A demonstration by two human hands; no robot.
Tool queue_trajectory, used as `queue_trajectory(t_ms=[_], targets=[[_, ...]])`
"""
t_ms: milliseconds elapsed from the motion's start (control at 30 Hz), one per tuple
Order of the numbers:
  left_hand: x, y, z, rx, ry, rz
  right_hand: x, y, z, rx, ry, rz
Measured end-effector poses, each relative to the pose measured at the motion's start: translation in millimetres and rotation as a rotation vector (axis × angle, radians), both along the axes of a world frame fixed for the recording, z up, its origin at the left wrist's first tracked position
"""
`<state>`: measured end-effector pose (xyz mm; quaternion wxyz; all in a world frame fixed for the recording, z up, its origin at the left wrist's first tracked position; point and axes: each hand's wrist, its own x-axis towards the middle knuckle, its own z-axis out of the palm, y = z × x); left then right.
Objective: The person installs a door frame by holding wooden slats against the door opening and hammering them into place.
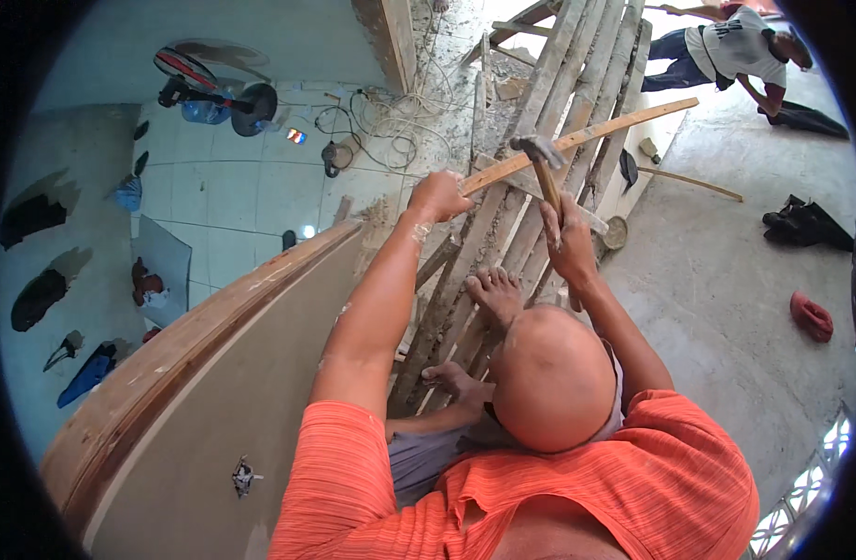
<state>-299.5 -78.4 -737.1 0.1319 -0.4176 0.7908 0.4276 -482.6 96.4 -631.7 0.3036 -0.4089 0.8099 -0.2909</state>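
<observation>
My left hand [437,197] is closed round the near end of a long, narrow wooden strip [624,121], which slants up and away to the right. My right hand [572,241] grips the wooden handle of a claw hammer [546,177]. The hammer's metal head overlaps the strip in this view; whether they touch, I cannot tell. Beneath both hands runs a scaffold platform of rough, mortar-stained planks [577,79]. A short crosspiece [591,220] lies across the planks by my right wrist. My bare foot [496,297] rests on the planks.
A wall top with a wooden edge [195,345] curves along my left. Far below on the tiles are a standing fan [252,110] and loose cable [391,140]. Another person [727,56] bends over at the far right. Dark cloth [806,224] and red cloth [811,317] lie on the concrete.
</observation>
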Motion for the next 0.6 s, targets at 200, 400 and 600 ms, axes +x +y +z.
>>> queue_trajectory(t_ms=[200,400,600], targets=[[-5,5,-22,0.074,-0.096,0.026,17,19,-32,0.096,0.175,0.210],[-8,9,-10,-0.006,-0.141,0.051,18,2,-10,0.162,0.127,0.218],[-8,12,-6,-0.051,-0.126,0.034,26,3,-5,-0.433,0.352,0.323]])
